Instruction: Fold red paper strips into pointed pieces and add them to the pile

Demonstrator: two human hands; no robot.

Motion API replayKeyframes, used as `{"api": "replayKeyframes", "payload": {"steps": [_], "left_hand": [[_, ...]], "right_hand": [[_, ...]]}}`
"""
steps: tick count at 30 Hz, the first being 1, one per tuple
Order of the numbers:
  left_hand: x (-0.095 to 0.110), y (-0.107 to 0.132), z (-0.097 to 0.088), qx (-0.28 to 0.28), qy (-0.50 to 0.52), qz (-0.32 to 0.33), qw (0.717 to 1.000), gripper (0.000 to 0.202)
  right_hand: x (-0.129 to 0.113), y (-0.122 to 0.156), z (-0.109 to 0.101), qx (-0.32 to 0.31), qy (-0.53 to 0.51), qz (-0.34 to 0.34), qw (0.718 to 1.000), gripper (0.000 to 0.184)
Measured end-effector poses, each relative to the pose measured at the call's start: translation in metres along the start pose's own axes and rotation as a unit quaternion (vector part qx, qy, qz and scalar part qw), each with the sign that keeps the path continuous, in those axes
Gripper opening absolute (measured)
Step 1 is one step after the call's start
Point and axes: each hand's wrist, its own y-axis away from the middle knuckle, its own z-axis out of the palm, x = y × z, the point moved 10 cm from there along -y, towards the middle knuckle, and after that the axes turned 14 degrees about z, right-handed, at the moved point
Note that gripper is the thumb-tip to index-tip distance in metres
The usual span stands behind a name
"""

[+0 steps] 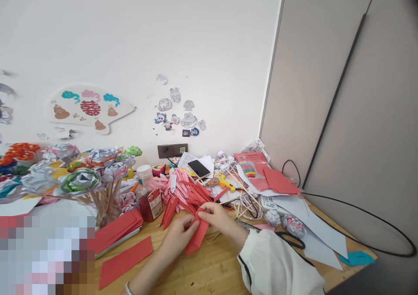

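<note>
Both hands meet over the front middle of the wooden table, closed on one red paper strip (197, 238). My left hand (179, 233) pinches its left edge with the thumb on top. With thumb and fingers, my right hand (214, 216) grips the strip's upper end. The strip's lower end hangs toward me and looks creased. Just behind the hands lies a heap of folded red and pink paper strips (178, 189). To the left, a single flat red strip (126, 262) rests on the table near a stack of red paper (117, 229).
Paper flowers (80, 179) on sticks stand at the left, beside a bottle of red liquid (148, 199). Behind the heap lies a phone (199, 168). A yellow glue gun (226, 183), black-handled scissors (294, 240) and crumpled paper balls (272, 218) are at the right, with a black cable (359, 206).
</note>
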Motion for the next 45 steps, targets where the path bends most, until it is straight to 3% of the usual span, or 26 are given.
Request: {"api": "replayKeyframes", "payload": {"steps": [5, 9, 16, 23, 29, 32, 38, 45], "left_hand": [[-0.010, 0.002, -0.013, 0.073, 0.013, -0.023, 0.997, 0.028], [-0.014, 0.005, -0.018, 0.100, -0.009, -0.024, 0.995, 0.026], [-0.008, 0.006, -0.023, 0.108, -0.050, -0.009, 0.993, 0.024], [-0.004, 0.005, -0.014, 0.090, -0.045, 0.011, 0.995, 0.023], [-0.003, 0.002, -0.010, 0.087, -0.022, 0.018, 0.996, 0.023], [-0.007, 0.002, -0.011, 0.088, -0.010, 0.009, 0.996, 0.023], [-0.009, 0.003, -0.015, 0.091, -0.006, -0.001, 0.996, 0.023], [-0.005, 0.003, -0.022, 0.114, -0.023, 0.002, 0.993, 0.023]], "right_hand": [[0.008, 0.003, 0.006, -0.044, -0.223, 0.067, 0.972, 0.039], [0.008, 0.007, 0.019, -0.100, -0.303, 0.096, 0.943, 0.032], [0.009, 0.009, 0.028, -0.108, -0.266, 0.087, 0.954, 0.029], [0.021, -0.001, 0.013, -0.009, -0.185, 0.080, 0.980, 0.031], [0.015, 0.001, 0.008, 0.027, -0.142, 0.079, 0.986, 0.033], [0.016, 0.001, 0.009, 0.016, -0.160, 0.083, 0.984, 0.035], [0.018, -0.001, 0.019, -0.067, -0.228, 0.079, 0.968, 0.033], [0.014, -0.002, 0.010, -0.035, -0.129, 0.057, 0.989, 0.029]]}}
